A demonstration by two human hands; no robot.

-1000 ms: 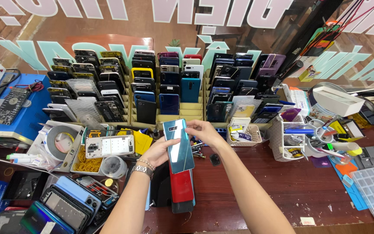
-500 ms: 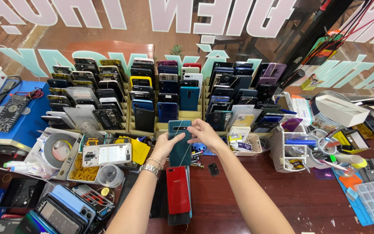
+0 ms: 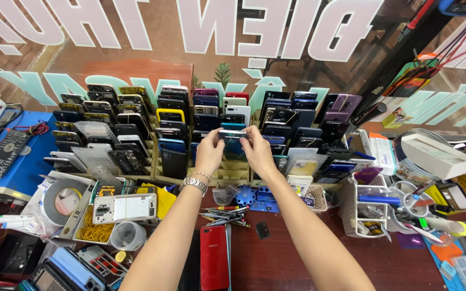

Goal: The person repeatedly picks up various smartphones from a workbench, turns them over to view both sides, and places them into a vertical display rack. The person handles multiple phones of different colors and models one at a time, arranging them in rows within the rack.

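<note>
Here, both hands up at the phone rack [image 3: 136, 134], clamped on one blue phone [image 3: 233, 141]. Left hand [image 3: 210, 152] pinching the phone's left top corner, fingers closed on it; silver watch [image 3: 194, 184] on that wrist. Right hand [image 3: 257, 151] pinching the right top corner, fingers likewise shut on the phone. Phone upright, top edge between the two grips, lower part dropping into a rack slot just below the fingers; cannot tell whether seated fully. Around the grip on all sides: rows of upright phones, yellow-cased phone [image 3: 169, 115] to the left and up, purple phone [image 3: 343, 105] well to the right. Below the grip, between the forearms: blue holder [image 3: 245, 195], screwdrivers [image 3: 219, 214], small dark part [image 3: 262, 230] on the table [image 3: 276, 264]. Red phone [image 3: 214, 257] flat, nearer the body than the left wrist. White phone back [image 3: 124, 207] and tape roll [image 3: 60, 200] well left of the left forearm.
</note>
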